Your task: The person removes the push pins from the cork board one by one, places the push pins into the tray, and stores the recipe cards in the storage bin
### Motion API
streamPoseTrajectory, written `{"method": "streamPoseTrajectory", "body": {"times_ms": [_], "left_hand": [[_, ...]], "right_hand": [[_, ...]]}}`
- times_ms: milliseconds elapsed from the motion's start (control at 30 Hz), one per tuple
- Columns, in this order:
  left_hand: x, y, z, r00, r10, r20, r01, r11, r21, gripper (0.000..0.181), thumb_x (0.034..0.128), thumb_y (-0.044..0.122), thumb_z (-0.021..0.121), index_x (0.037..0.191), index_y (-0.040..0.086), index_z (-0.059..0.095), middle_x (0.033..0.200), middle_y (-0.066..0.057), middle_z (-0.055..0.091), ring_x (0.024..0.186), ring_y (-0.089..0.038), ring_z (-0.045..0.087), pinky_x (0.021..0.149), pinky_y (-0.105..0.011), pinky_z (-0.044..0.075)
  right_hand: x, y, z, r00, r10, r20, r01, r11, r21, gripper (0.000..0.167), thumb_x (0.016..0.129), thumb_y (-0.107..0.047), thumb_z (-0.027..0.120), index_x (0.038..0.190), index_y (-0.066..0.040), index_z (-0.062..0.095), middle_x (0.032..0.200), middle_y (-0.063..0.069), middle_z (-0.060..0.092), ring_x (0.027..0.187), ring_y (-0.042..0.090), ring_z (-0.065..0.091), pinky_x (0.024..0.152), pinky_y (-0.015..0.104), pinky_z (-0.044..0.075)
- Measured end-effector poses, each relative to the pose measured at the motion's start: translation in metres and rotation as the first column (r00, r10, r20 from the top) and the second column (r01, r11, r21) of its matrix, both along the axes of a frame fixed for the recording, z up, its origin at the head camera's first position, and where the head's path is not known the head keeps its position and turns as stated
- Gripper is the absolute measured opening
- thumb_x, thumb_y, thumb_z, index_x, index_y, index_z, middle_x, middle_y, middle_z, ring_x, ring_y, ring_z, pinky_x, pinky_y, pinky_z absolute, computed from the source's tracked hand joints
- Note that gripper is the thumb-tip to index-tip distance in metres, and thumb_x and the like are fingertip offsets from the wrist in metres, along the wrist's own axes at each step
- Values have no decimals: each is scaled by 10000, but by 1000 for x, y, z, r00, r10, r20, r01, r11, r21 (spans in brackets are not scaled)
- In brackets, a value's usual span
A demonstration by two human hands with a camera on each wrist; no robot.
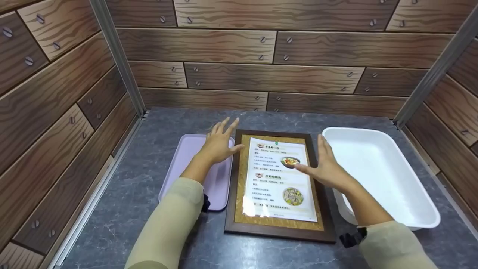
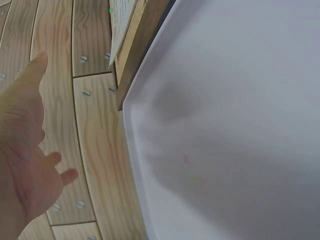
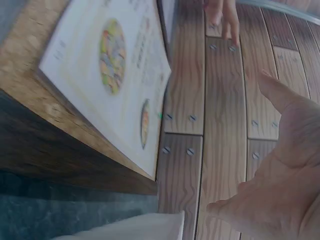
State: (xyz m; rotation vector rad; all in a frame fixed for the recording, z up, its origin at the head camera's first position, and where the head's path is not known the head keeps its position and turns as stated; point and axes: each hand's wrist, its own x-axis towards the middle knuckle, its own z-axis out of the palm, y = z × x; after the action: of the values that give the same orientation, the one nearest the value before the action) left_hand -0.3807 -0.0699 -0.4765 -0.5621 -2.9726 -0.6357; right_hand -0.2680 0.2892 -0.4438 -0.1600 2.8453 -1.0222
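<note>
Head view: the board point(image 1: 278, 231) lies flat on the grey table point(image 1: 112, 224), between the purple tray point(image 1: 214, 186) on the left and the white tub point(image 1: 377, 175) on the right, and only here do all three show nearly whole. The left hand point(image 1: 220, 145) is spread above the tray and the board's left edge, the right hand point(image 1: 328, 167) above the board's right edge; both have thumbs held well out from straight fingers and grip nothing. Left wrist view: that palm shows bare against the plank-patterned wall point(image 2: 100, 135), clear of the tray, whose pale surface bears a small reddish mark that the head view does not reveal. Right wrist view: the palm is bare too, thumb and fingers wide apart, with the left fingers point(image 3: 227, 17) at the top; the board's thick dark side appears, harder to judge from above. The board looks tidy: brown frame, speckled tan cork, and a white sheet point(image 1: 276, 179) of printed text with two round food pictures, a green pin point(image 1: 276, 143) at its top and glare near its lower left
</note>
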Motion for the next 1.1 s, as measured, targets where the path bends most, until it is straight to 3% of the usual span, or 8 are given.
{"method": "streamPoseTrajectory", "body": {"times_ms": [200, 433, 600, 833, 967, 1100], "left_hand": [[-3, 12, -9, 999, -28, 15, 26, 990, 141, 1004, 991, 528, 764, 1756, 334, 143, 1813, -75, 246, 1665, -437, 245, 1310, -711, 254], [-6, 37, -10, 993, -106, 46, 93, 969, 227, 1039, 954, 466, 832, 1749, 354, 172, 1791, -73, 303, 1649, -412, 304, 1306, -634, 334], [-11, 55, -14, 980, -176, 87, 145, 947, 286, 1047, 928, 382, 875, 1741, 343, 217, 1768, -89, 360, 1630, -383, 365, 1304, -593, 361], [-18, 76, -23, 956, -245, 159, 173, 914, 366, 913, 958, 336, 846, 1711, 264, 333, 1691, -55, 501, 1555, -315, 494, 1262, -530, 436], [-22, 87, -26, 942, -275, 194, 186, 906, 380, 849, 982, 344, 823, 1693, 222, 377, 1683, -63, 511, 1545, -314, 502, 1240, -521, 460], [-25, 94, -29, 937, -282, 206, 192, 908, 373, 807, 991, 333, 816, 1675, 191, 411, 1673, -67, 523, 1520, -323, 530, 1224, -506, 480]], "right_hand": [[8, -15, -15, 998, -14, -58, 15, 1000, 19, 1401, 898, -530, 861, 1705, 17, -145, 1794, 299, -145, 1665, 549, -68, 1335, 703, 74], [15, -25, -35, 997, -62, -52, 63, 998, 17, 1419, 866, -482, 905, 1695, 69, -106, 1781, 343, -91, 1651, 578, 37, 1339, 654, 167], [17, -25, -51, 995, -98, -25, 98, 995, -10, 1461, 822, -479, 942, 1712, 24, -102, 1789, 330, -57, 1654, 564, 60, 1333, 657, 192], [13, -20, -68, 995, -98, -20, 99, 995, 9, 1476, 778, -467, 978, 1711, 55, -39, 1799, 317, 3, 1669, 542, 4, 1356, 653, 101], [11, -18, -74, 996, -85, 13, 85, 995, 49, 1485, 764, -488, 978, 1700, 86, -22, 1796, 320, -11, 1656, 571, -24, 1354, 660, 67], [9, -19, -74, 998, -49, 50, 45, 996, 79, 1514, 740, -533, 977, 1686, 117, -10, 1783, 348, -24, 1648, 586, -32, 1350, 666, 58]]}}
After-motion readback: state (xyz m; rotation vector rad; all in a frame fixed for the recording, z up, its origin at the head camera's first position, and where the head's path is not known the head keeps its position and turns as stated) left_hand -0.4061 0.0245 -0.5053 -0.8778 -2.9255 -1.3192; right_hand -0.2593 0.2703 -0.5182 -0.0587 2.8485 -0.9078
